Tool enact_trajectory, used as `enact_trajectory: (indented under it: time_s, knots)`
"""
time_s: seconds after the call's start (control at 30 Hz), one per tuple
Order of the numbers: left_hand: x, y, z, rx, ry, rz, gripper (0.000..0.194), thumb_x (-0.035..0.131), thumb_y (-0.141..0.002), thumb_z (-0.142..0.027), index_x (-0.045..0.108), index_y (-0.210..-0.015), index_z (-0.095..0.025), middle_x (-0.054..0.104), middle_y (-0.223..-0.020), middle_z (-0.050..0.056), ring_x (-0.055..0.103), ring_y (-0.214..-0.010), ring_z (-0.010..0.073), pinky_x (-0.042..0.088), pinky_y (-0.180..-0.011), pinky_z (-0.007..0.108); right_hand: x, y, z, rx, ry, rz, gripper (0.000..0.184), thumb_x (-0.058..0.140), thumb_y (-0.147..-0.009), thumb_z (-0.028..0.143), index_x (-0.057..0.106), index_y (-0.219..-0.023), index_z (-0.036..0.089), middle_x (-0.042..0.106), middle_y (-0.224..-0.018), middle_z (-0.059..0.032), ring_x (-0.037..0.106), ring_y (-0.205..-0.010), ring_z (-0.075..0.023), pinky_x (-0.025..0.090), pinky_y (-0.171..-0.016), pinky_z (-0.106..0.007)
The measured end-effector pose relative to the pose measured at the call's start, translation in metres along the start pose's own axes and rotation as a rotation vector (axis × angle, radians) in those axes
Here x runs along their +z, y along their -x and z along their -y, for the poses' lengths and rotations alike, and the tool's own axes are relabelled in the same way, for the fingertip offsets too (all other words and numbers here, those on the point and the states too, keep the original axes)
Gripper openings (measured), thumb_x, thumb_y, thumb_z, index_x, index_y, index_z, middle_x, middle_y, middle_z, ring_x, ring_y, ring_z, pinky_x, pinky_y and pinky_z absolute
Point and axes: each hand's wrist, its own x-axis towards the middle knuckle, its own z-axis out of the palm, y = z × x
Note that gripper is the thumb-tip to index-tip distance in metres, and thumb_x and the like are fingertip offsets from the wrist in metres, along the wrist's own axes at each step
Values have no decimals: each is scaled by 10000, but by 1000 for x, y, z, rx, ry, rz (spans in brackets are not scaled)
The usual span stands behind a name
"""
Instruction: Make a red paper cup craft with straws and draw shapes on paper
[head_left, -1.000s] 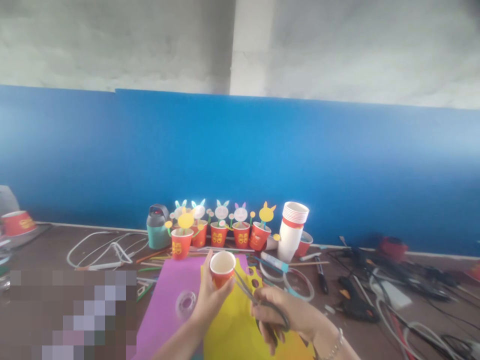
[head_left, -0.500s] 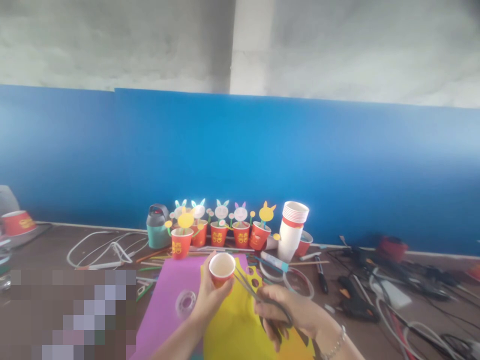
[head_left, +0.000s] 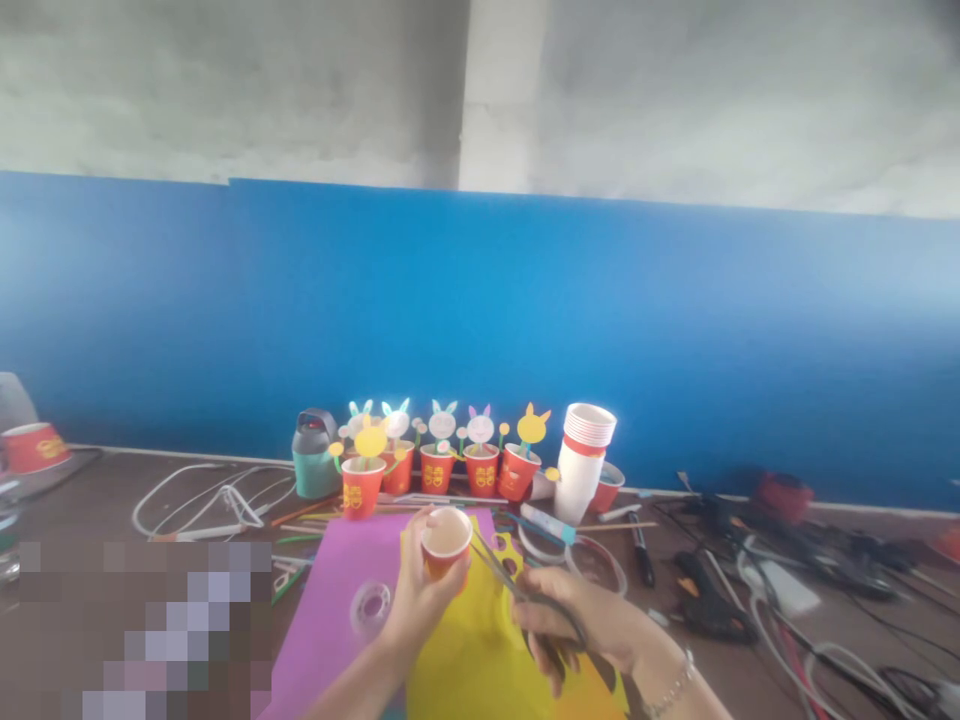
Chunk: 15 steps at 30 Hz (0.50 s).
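My left hand [head_left: 421,590] is wrapped round a red paper cup [head_left: 448,540], its white mouth tipped toward me. In my right hand [head_left: 562,610] is a pair of scissors [head_left: 501,572] with dark handles, the fingers in the loops. The blade tips point up and left, close beside the cup's right side; whether they touch it I cannot tell. Beneath the hands lie a yellow sheet [head_left: 450,670] with cut-out holes and a purple sheet [head_left: 319,625]. A clear roll of tape [head_left: 371,605] rests on the purple sheet.
Several red cups with paper animal heads [head_left: 437,468] stand at the back. To their right rises a stack of paper cups [head_left: 583,470]; left is a teal container [head_left: 315,460]. A glue gun [head_left: 712,600], a black marker [head_left: 642,550] and tangled cables lie right. A blue partition [head_left: 480,310] stands behind.
The cup has shifted slightly right and down in my left hand's grip, tilting a little. The scissors have barely moved.
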Motion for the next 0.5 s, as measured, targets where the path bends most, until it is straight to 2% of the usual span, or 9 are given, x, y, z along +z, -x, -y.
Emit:
enact_trajectory:
  time_s: [0.17, 0.3, 0.4, 0.5]
  knots:
    - [-1, -2, 15, 181, -168, -9, 113, 606, -798, -308, 584, -840, -206, 511, -1231, 114, 493, -1196, 288, 417, -995, 437, 3, 0, 4, -15, 19, -4, 488, 589, -769, 616, 479, -871, 151, 595, -511, 40, 540, -361, -80, 260, -347, -158]
    - [-4, -3, 16, 314, -276, -39, 124, 549, -835, -246, 596, -732, -197, 476, -1291, 127, 476, -1225, 288, 445, -970, 427, 3, -1, 2, -28, 0, 13, 450, 598, -788, 577, 484, -867, 149, 599, -509, 34, 539, -358, -74, 249, -336, -150]
    - [-8, -6, 15, 454, -411, -92, 132, 545, -850, -224, 592, -728, -203, 532, -1214, 119, 458, -1220, 289, 410, -990, 478, 2, -2, 0, -39, 15, 28, 419, 585, -814, 552, 483, -859, 147, 625, -547, 15, 542, -361, -66, 285, -348, -145]
    - [-11, -8, 13, 578, -513, -84, 96, 537, -849, -178, 585, -775, -217, 604, -1057, 88, 500, -1128, 274, 390, -976, 503, 2, -3, 0, -34, 13, 26, 417, 583, -816, 551, 484, -859, 148, 619, -532, 21, 546, -366, -73, 303, -355, -146]
